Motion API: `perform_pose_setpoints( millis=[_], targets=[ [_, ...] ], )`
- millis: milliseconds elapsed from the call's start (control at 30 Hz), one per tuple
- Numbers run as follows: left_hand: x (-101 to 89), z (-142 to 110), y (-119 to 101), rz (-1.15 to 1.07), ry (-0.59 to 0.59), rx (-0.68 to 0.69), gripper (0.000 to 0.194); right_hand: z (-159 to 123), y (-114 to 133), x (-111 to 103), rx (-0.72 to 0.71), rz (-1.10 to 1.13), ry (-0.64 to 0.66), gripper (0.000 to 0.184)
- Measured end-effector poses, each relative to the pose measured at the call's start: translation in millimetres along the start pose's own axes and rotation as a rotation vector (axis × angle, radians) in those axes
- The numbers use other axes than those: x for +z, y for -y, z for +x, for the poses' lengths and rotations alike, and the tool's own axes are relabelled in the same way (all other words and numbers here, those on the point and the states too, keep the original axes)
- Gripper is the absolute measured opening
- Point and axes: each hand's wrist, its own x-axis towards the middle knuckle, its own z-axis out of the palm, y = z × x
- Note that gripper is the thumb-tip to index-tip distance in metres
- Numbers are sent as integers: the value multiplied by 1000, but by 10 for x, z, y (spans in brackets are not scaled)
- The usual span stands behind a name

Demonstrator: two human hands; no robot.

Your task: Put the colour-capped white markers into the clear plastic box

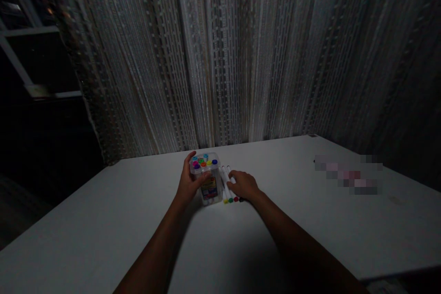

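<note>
1. Marker box (211, 183), of clear plastic, stands upright on the bench (120, 202). My left hand (188, 183) holds it from the left side: the thumb lies across the front and the fingers go around the side, so the grip is closed on it.
2. Inside the box I see a group of coloured ends (203, 164), among them blue, pink, orange, yellow and green. This part I count as done: these markers stand in their place.
3. Just to the right of the box lie the loose markers (228, 191), at least four, white, with yellow, green, red and black ends toward me. These are what is left outside, so I judge the work as partway.
4. My right hand (244, 184) is over them, fingers curled and touching; whether it grips one firmly, I cannot tell.
</note>
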Motion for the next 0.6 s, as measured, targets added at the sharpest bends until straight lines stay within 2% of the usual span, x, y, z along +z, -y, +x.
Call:
perform_pose_setpoints(
  millis=[200,433,600],
  targets=[
    [-63,12,33,12,80,-17,94,9,-10,9,-11,-2,1,33],
    [-90,33,65,11,55,16,89,3,6,-9,-15,3,2,33],
    [-42,44,40,-6,-27,25,79,2,11,-15,-1,-1,12,33]
  ],
)
